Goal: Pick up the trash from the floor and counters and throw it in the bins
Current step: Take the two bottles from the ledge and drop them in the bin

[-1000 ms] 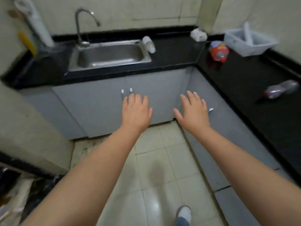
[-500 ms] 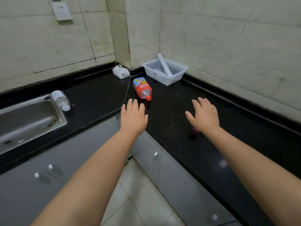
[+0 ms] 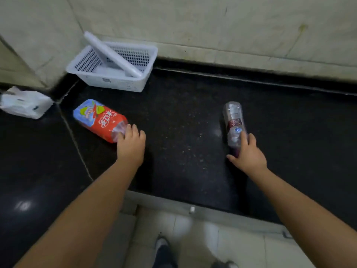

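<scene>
**Counter layout**

Counter (image 3: 183,122): basket (image 3: 116,82) at rear left against the wall, a roll (image 3: 114,55) leaning inside it. Labelled bottle (image 3: 100,120) lying in front of the basket; packet (image 3: 25,105) to its left. Second bottle (image 3: 234,122) lying well apart to the right. Left hand (image 3: 131,146) at the first bottle's near end, right hand (image 3: 249,153) at the second's. Floor (image 3: 231,244) below the front edge.

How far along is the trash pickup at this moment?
Nothing looks binned yet; no bin is in view. In hand: the left hand closes on the red-labelled bottle and the right hand on the clear bottle, both lying on the black counter, not yet lifted. Left: carrying both to the bins, and perhaps the white packet by the corner.
</scene>
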### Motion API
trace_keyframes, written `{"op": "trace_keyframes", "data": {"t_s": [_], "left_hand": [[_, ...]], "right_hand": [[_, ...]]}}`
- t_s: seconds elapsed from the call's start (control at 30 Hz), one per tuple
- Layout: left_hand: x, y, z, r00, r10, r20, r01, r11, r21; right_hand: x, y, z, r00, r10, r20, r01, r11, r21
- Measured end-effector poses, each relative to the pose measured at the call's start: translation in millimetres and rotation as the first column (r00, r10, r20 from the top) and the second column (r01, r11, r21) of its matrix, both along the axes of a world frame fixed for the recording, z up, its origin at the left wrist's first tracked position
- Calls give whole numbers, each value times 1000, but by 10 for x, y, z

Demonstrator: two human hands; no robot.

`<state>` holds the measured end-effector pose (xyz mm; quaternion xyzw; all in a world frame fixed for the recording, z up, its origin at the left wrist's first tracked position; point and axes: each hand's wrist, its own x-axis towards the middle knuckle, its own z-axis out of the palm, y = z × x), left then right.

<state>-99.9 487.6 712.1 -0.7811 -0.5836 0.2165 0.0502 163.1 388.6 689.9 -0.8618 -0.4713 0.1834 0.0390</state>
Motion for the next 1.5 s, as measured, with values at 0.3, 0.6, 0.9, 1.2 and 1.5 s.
{"op": "trace_keyframes", "data": {"t_s": [0.3,0.6,0.9,1.2,1.5], "left_hand": [[-93,354,28,938,-296,-178,291,955,-55],[766,30,872,900,-381,214,374,925,71],[2166,-1142,1661,449,-765,461,780,587,217],[3096,-3913,1682,-122,-819,561,975,6,221],[3614,-7215,1260,-407,-744,530,906,-402,133]], "right_hand": [[-364,154,-97,997,-52,-50,64,955,289],[-252,-128,572,992,-78,-99,119,843,525],[166,-1816,1628,832,-553,49,404,663,630],[-9,-4582,1709,313,-947,76,756,296,584],[-206,-7509,1311,-80,-994,78,874,-32,484]]}}
